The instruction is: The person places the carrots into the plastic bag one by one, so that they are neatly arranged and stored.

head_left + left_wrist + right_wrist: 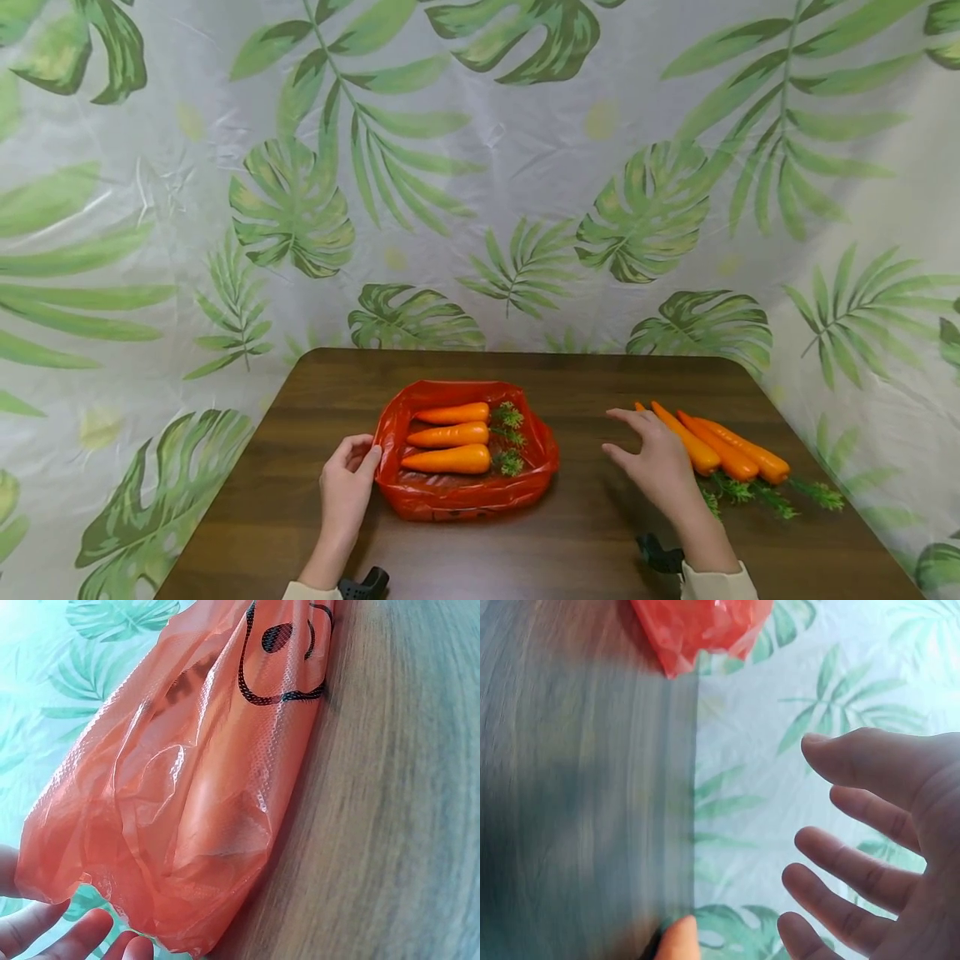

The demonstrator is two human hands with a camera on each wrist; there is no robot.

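A red plastic bag lies on the wooden table with its mouth spread wide. Inside it, three orange carrots rest side by side, their green tops toward the right. My left hand pinches the bag's left rim between thumb and fingers. In the left wrist view a dark printed face marks the bag's side. My right hand is held between the bag and a group of loose carrots, thumb and fingers apart, holding nothing. It partly covers the leftmost of those carrots.
The brown table has rounded far corners. Behind it hangs a leaf-patterned sheet. The loose carrots' green tops point toward the table's right edge. A black wrist mount sits on my right wrist, another on my left.
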